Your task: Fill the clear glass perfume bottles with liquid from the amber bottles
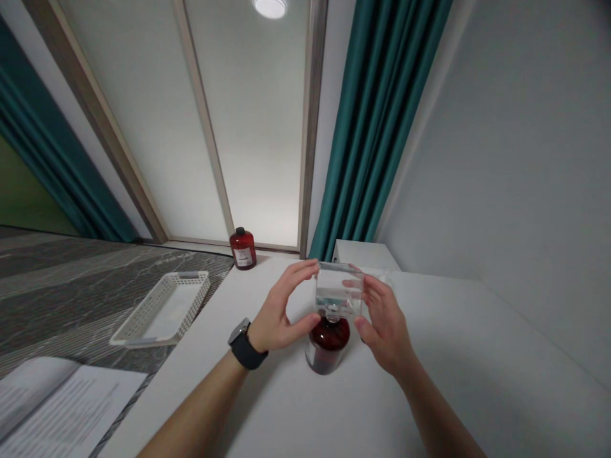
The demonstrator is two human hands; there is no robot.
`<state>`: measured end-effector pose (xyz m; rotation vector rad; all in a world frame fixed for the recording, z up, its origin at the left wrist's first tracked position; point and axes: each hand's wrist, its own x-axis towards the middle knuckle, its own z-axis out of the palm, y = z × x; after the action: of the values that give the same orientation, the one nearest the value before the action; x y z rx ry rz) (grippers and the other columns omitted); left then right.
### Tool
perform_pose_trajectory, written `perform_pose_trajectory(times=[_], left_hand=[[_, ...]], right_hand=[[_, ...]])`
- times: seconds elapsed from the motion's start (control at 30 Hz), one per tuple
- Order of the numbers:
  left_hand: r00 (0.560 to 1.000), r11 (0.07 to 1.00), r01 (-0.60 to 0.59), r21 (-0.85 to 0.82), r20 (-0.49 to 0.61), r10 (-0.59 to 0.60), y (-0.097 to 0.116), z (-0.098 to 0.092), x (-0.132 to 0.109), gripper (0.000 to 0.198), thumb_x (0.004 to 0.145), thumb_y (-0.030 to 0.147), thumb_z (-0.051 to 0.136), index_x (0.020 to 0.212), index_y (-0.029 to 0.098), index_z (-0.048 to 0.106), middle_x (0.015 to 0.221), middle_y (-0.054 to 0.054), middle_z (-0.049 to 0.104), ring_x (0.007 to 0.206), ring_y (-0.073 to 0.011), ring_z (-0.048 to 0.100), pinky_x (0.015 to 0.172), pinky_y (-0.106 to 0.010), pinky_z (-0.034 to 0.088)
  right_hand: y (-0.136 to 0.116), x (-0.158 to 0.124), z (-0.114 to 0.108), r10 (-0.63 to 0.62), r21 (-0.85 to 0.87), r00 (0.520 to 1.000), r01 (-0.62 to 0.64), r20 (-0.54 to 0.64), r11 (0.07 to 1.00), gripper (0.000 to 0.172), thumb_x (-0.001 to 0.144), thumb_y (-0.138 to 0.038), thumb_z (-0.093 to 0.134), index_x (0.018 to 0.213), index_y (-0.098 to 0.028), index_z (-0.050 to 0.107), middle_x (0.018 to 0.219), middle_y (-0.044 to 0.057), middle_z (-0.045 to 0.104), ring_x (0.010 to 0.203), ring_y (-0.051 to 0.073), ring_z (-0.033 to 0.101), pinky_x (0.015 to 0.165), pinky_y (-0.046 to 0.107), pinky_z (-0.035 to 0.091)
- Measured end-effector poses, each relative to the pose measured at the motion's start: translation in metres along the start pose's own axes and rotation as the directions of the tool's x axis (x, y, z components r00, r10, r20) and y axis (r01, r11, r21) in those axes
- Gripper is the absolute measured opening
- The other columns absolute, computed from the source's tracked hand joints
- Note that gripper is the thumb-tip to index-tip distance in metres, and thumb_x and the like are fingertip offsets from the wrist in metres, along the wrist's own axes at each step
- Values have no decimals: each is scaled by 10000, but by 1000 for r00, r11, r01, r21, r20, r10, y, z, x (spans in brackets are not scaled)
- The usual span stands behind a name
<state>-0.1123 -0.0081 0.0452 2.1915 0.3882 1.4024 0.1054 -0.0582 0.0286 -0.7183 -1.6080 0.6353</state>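
Box (338, 287) held at the top of a bottle (327, 351)

The box, clear and block-shaped, is up off the white table (453, 369), between the left hand (282, 315) and the right hand (387, 326). Each hand is part-open, cupped to the box: fingers along its upper left and right sides, thumbs near its lower corners. Work looks to be midway: the box is raised to the bottle's neck, and neither hand has let go. Whether box and bottle touch, I cannot tell. The box's long axis runs roughly level, left to right; which way any opening faces is unclear. The bottle, dark red, stands upright below, neck up, well in from the table's left edge. A 2nd bottle (243, 248), black-capped, stands upright at the table's far left corner, well apart from the hands. Past the left edge lie a basket (195, 307) and an open book (81, 413).
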Motion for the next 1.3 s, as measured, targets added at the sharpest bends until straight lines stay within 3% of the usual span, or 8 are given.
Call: perform_pose_trajectory(times=[1.3], left_hand=[[999, 998, -49, 28, -7, 49, 4, 1, 0, 661, 828, 254, 665, 1442, 245, 423, 1485, -171, 419, 1381, -363, 404, 1127, -589, 351]], right_hand=[[-3, -3, 1, -44, -27, 999, 43, -12, 999, 479, 961, -340, 567, 1405, -323, 388, 1572, 151, 352, 1318, 326, 522, 1030, 593, 470]])
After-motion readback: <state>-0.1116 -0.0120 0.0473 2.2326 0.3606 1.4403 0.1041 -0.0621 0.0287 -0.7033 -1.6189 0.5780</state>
